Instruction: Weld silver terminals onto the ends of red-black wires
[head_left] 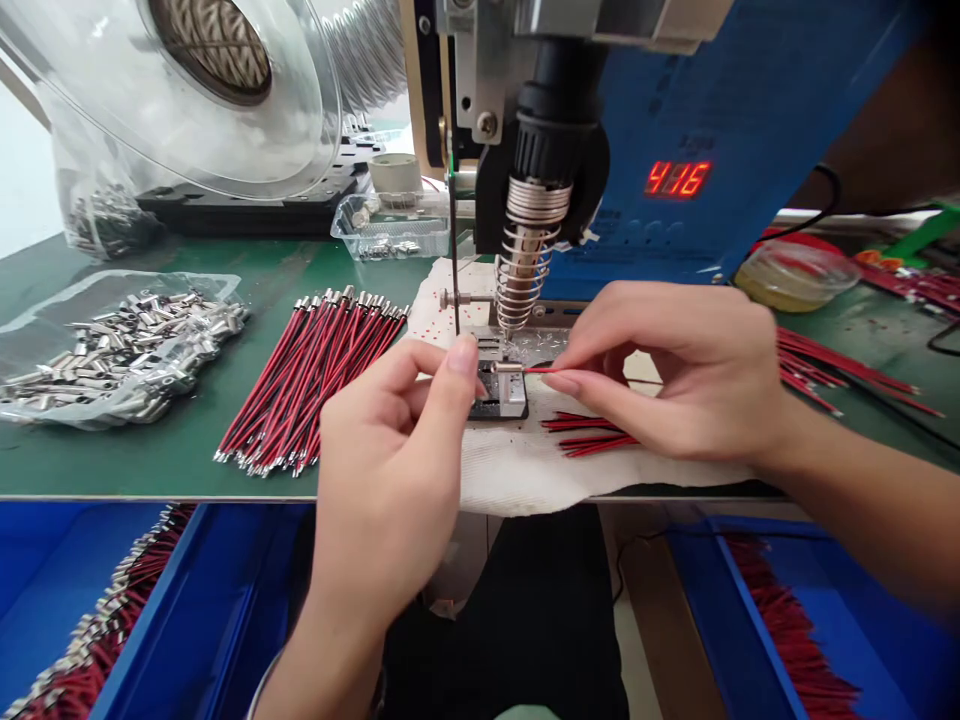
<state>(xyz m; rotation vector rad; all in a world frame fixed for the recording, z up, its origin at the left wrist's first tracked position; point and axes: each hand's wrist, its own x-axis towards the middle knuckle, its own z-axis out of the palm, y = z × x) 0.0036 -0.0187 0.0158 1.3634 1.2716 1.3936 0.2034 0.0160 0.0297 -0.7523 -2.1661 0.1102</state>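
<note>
Between thumb and fingertips of my right hand is a thin red-and-black wire. Its end meets a small silver barrel connector lying on the metal fixture. My left hand is at the fixture's left side, thumb and forefinger closed together; whatever lies between them is hidden. Directly above the connector points a soldering iron wrapped in a coil spring. A thin guide tube comes down just left of it. A few loose wires lie below my right hand.
Left of my hands lie a bundle of wires with silver connectors and a clear tray of loose connectors. Behind stands a blue controller reading 416. Blue bins sit below the table's front edge. More wires lie right.
</note>
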